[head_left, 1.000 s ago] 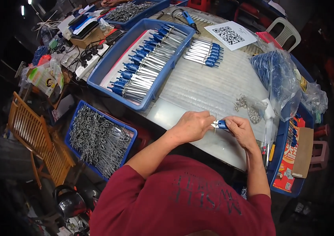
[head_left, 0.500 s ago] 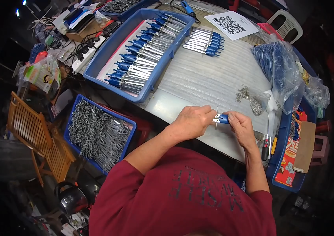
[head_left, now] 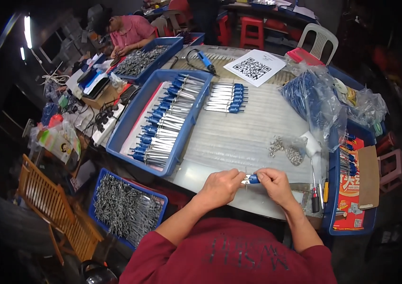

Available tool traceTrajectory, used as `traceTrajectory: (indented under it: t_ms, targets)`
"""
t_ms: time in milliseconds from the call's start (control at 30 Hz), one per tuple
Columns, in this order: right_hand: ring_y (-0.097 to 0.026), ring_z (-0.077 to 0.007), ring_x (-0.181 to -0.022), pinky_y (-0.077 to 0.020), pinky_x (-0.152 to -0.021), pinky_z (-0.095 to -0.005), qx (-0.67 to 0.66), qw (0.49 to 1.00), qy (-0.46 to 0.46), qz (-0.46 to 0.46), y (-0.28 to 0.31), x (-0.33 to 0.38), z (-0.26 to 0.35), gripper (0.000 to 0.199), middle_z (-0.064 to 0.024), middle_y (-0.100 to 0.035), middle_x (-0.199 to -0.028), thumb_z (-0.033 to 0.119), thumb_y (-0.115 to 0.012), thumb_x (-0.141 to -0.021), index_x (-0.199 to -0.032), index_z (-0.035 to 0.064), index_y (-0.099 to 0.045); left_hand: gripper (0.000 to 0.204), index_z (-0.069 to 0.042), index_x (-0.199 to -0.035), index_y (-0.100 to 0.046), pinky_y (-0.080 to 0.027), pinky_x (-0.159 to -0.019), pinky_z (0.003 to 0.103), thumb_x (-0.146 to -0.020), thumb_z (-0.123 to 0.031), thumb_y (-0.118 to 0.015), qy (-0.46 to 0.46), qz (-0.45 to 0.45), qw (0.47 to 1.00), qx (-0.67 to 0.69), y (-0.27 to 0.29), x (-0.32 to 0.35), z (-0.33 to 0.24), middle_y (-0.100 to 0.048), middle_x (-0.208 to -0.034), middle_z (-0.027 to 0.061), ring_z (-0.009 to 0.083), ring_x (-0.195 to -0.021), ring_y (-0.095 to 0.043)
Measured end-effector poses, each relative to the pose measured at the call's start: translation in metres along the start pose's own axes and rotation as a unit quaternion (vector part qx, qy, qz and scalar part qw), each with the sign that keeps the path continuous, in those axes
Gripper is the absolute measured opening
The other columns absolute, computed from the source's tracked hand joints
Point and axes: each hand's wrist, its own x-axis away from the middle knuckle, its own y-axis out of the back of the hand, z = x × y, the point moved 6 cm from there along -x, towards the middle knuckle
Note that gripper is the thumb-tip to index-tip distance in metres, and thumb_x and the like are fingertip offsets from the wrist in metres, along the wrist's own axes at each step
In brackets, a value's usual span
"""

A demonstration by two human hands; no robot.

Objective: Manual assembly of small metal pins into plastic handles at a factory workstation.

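Note:
Near the table's front edge, I hold a small blue-and-silver piece (head_left: 253,179) between my two hands. My right hand (head_left: 276,186) pinches its blue handle-like end. Closed around the silver end is my left hand (head_left: 222,186), whose fingers hide most of that part. A thin metal pin sticks out crosswise by the left fingertips. Beyond my hands, a heap of small metal fasteners (head_left: 286,150) lies partly in a clear bag. Several blue-ended silver rods (head_left: 225,98) lie in a row on the foam-covered table.
A blue tray (head_left: 178,154) of similar rods stands on the left, with a crate (head_left: 98,218) of dark metal parts below. Screwdrivers (head_left: 315,199) lie at the right edge, beside a blue bin (head_left: 352,232). Bagged blue parts (head_left: 312,97) sit behind; another person (head_left: 135,32) works at back left.
The view has tilted up, so the table sits lower in the picture and a person at the back now shows. Both hands keep hold of the same blue-and-silver piece.

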Motion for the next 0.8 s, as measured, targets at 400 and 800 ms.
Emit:
traceTrajectory:
  t_ms: [400, 800]
  targets:
    - [-0.041, -0.0039, -0.060, -0.0350, -0.052, -0.0205, -0.052, 0.998, -0.030, -0.015, 0.013, 0.007, -0.014, 0.018, 0.0036, -0.049, -0.063, 0.015, -0.051, -0.084, -0.082, -0.0017, -0.058, 0.023, -0.005, -0.087, -0.054, -0.043, -0.047, 0.033, -0.068, -0.011, -0.063, -0.007, 0.031, 1.000, -0.004, -0.008, -0.016, -0.010, -0.048, -0.066, 0.0067, 0.0237, -0.057, -0.054]
    - [-0.039, -0.0033, -0.060, -0.0335, -0.052, -0.0192, -0.114, 0.992, -0.043, -0.007, 0.019, 0.009, -0.026, 0.019, 0.0047, -0.047, -0.065, 0.016, -0.049, -0.086, -0.083, -0.0015, -0.056, 0.022, -0.006, -0.087, -0.053, -0.043, -0.048, 0.034, -0.069, -0.012, -0.063, -0.011, 0.057, 0.998, 0.016, -0.013, -0.024, -0.013, -0.049, -0.067, 0.0064, 0.0237, -0.058, -0.054]
